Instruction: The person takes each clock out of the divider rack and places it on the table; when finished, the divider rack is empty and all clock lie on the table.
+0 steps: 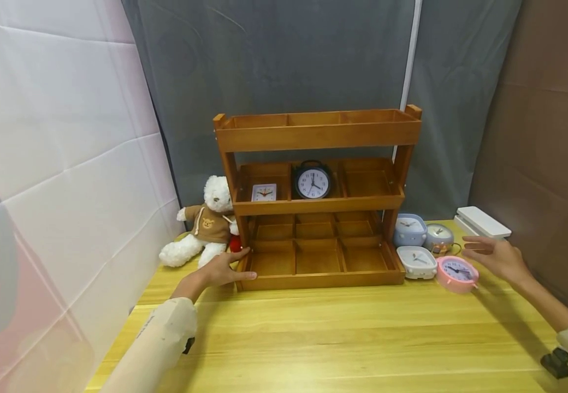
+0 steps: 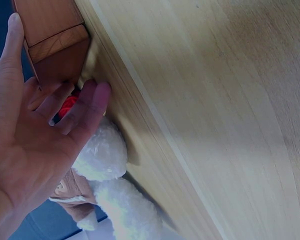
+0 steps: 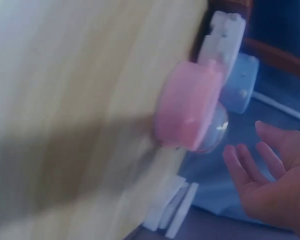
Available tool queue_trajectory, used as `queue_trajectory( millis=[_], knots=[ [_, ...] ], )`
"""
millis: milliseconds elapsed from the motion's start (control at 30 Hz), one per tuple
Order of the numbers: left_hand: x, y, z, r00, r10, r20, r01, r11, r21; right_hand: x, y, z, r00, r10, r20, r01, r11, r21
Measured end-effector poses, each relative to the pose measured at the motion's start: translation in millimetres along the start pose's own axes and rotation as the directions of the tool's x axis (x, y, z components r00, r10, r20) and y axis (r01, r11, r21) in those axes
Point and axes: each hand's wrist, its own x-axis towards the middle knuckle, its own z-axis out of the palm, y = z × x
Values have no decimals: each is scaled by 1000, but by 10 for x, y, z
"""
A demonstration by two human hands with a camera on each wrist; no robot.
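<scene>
My left hand (image 1: 219,270) is at the lower left corner of a brown wooden shelf (image 1: 320,281), thumb along its front and fingers by its side. In the left wrist view those fingers (image 2: 80,115) look fairly straight. On the right, my right hand (image 1: 500,259) hovers with parted, slightly bent fingers, holding nothing. Nearest to it is a pink round alarm clock (image 1: 457,274). Beside that are a white clock (image 1: 416,262), a blue clock (image 1: 409,230) and a round grey-blue clock (image 1: 438,239). The middle tier holds a small white square clock (image 1: 264,192) and a black round alarm clock (image 1: 312,182).
A white teddy bear in a brown hoodie (image 1: 210,224) sits left of the shelf, with a red object (image 1: 235,243) beside it. White flat boxes (image 1: 483,221) lie at the back right. A grey curtain (image 1: 284,60) hangs behind the wooden table (image 1: 333,338).
</scene>
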Motion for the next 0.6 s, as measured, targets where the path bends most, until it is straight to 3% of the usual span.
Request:
queue_trajectory(
  millis=[600],
  knots=[
    [1, -7, 6, 1000, -3, 3, 3, 1000, -6, 368, -1004, -193, 992, -118, 36, 111, 980, 165]
  ],
)
